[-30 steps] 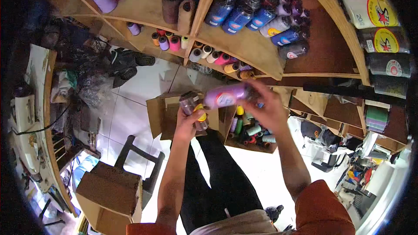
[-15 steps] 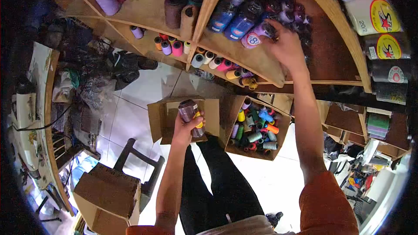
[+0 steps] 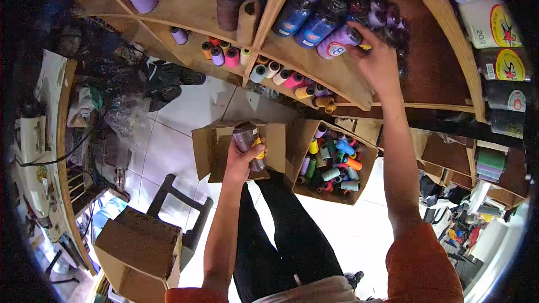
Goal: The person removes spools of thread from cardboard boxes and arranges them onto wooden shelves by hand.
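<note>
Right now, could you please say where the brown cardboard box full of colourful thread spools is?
In the head view, the spool-filled box sits right of centre, beside the open cardboard box behind the left hand.

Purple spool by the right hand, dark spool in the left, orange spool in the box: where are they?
Purple spool (image 3: 338, 42): head view, middle of its side.
Dark spool (image 3: 245, 137): head view, its upper part.
Orange spool (image 3: 353, 163): head view, middle of its side.

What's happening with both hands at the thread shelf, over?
Left grip: closed around dark spool. Right grip: at end of purple spool on shelf, hold unclear. Blue-labelled spools close beside it.
</note>
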Available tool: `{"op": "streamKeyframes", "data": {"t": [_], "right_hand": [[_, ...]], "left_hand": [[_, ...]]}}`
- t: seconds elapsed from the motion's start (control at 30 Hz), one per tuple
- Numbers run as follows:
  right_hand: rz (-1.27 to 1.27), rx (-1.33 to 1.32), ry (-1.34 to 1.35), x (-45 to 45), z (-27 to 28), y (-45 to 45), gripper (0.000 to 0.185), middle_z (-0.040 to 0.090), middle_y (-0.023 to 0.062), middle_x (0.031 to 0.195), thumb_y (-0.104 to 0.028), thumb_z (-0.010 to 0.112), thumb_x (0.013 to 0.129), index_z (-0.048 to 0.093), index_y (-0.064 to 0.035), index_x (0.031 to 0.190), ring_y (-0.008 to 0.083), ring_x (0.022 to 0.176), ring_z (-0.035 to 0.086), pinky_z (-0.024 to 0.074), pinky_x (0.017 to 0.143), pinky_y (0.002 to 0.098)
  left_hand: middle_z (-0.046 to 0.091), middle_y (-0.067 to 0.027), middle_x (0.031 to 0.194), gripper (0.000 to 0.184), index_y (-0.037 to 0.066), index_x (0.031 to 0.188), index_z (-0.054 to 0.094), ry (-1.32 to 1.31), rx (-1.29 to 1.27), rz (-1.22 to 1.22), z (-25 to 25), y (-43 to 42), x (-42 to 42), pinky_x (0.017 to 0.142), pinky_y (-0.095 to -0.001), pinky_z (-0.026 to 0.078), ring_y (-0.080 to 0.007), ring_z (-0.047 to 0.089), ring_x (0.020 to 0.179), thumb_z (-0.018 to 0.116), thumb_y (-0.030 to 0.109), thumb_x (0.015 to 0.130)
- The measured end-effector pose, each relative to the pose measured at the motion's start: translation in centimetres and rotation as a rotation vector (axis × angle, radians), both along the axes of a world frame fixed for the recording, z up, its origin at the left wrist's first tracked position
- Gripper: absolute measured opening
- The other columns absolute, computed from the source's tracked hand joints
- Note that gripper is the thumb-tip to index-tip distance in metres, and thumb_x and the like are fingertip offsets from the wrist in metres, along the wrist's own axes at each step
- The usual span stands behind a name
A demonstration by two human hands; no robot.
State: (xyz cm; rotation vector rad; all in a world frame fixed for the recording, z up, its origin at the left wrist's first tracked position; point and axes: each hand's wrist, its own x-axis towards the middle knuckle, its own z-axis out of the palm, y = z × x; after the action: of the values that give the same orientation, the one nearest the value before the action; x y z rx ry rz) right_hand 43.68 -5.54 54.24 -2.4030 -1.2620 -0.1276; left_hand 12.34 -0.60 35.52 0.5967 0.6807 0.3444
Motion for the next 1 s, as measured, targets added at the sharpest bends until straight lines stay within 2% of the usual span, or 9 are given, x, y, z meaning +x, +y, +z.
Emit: {"op": "streamKeyframes", "data": {"t": [0.13, 0.3, 0.4, 0.53, 0.6, 0.67, 0.8, 0.87, 1.0], "right_hand": [[0.001, 0.027, -0.069, -0.1, -0.6, -0.3, 0.048, 0.064, 0.0176, 0.086, -0.019, 0.07, 0.07, 0.057, -0.0185, 0.116, 0.0307, 0.077, 0.064, 0.0512, 0.069, 0.0366], [-0.063, 0.148, -0.067, -1.3, -0.6, -1.4, 0.058, 0.064, 0.0122, 0.09, -0.023, 0.076, 0.067, 0.053, -0.0095, 0.118, 0.0248, 0.079, 0.064, 0.0514, 0.068, 0.0352], [-0.211, 0.014, 0.263, -5.2, -0.2, -3.4, 0.052, 0.063, 0.0108, 0.094, -0.024, 0.075, 0.069, 0.054, -0.0057, 0.113, 0.0223, 0.08, 0.063, 0.0512, 0.07, 0.0335], [-0.157, -0.133, 1.076, -13.5, -4.6, -6.0, 0.047, 0.061, 0.0097, 0.101, -0.034, 0.065, 0.081, 0.05, -0.004, 0.114, 0.0165, 0.083, 0.063, 0.0525, 0.071, 0.0301], [-0.456, 0.116, 1.741, -16.7, -4.2, -5.4, 0.046, 0.062, 0.0088, 0.099, -0.034, 0.061, 0.084, 0.049, -0.0036, 0.116, 0.0191, 0.083, 0.063, 0.0544, 0.072, 0.0327], [-0.457, 0.412, 2.202, -16.8, -5.4, -6.7, 0.046, 0.061, 0.0096, 0.102, -0.033, 0.06, 0.085, 0.047, -0.0025, 0.117, 0.0225, 0.086, 0.063, 0.0552, 0.074, 0.0376], [-0.219, 0.45, 1.437, -12.9, -6.0, -9.9, 0.044, 0.062, 0.0075, 0.103, -0.017, 0.066, 0.08, 0.05, -0.0035, 0.118, 0.02, 0.083, 0.063, 0.0545, 0.074, 0.0335], [-0.154, 0.445, 1.104, -9.5, -2.7, -9.1, 0.045, 0.063, 0.0057, 0.1, -0.011, 0.071, 0.074, 0.055, -0.0059, 0.115, 0.0156, 0.081, 0.062, 0.0528, 0.074, 0.0287], [-0.302, -0.053, 0.459, -2.7, 3.0, -7.0, 0.053, 0.065, 0.0077, 0.088, -0.01, 0.071, 0.062, 0.058, -0.0076, 0.113, 0.0111, 0.079, 0.061, 0.0484, 0.073, 0.025]], "left_hand": [[0.062, -0.0095, 0.093, 0.036, 0.003, 0.109, 0.05, 0.028, -0.016, 0.007, 0.2, 0.2, 0.7, 0.066, -0.0354, 0.053, -0.021, 0.063, 0.075, 0.065, 0.002, 0.076], [0.058, -0.0117, 0.104, 0.04, 0.005, 0.117, 0.046, -0.224, -0.393, 0.046, 2.3, 1.1, 1.9, 0.082, -0.0424, 0.048, -0.0277, 0.06, 0.092, 0.052, 0.03, 0.086], [0.056, -0.0123, 0.109, 0.042, 0.004, 0.118, 0.045, -0.316, -0.408, 0.154, 4.3, 1.0, 3.4, 0.089, -0.0445, 0.044, -0.0299, 0.056, 0.1, 0.05, 0.03, 0.086], [0.048, -0.0185, 0.124, 0.051, 0.004, 0.123, 0.044, -0.407, -0.468, 0.196, 4.4, 0.3, 4.2, 0.101, -0.0491, 0.031, -0.0372, 0.043, 0.119, 0.05, 0.031, 0.08], [0.042, -0.0187, 0.131, 0.053, 0.01, 0.124, 0.045, -0.499, -0.36, 0.144, 4.5, -0.4, 4.5, 0.104, -0.0488, 0.026, -0.038, 0.036, 0.124, 0.056, 0.03, 0.076], [0.041, -0.0189, 0.132, 0.054, 0.014, 0.124, 0.046, -0.619, -0.34, 0.107, 6.3, -0.3, 5.1, 0.105, -0.049, 0.025, -0.0371, 0.034, 0.126, 0.06, 0.028, 0.074], [0.025, -0.0187, 0.142, 0.084, 0.023, 0.139, 0.021, -0.483, 0.083, -0.114, 5.4, 0.8, 5.0, 0.105, -0.0503, 0.024, -0.0352, 0.029, 0.129, 0.066, 0.011, 0.07], [0.018, -0.017, 0.144, 0.091, 0.027, 0.142, 0.008, -0.44, 0.05, -0.124, 4.8, 0.5, 4.3, 0.104, -0.0508, 0.024, -0.038, 0.024, 0.131, 0.062, 0.005, 0.072], [0.019, -0.0166, 0.144, 0.093, 0.029, 0.142, 0.003, -0.349, 0.018, -0.123, 4.2, 0.3, 3.4, 0.102, -0.0541, 0.023, -0.04, 0.021, 0.132, 0.06, 0.003, 0.073]]}}
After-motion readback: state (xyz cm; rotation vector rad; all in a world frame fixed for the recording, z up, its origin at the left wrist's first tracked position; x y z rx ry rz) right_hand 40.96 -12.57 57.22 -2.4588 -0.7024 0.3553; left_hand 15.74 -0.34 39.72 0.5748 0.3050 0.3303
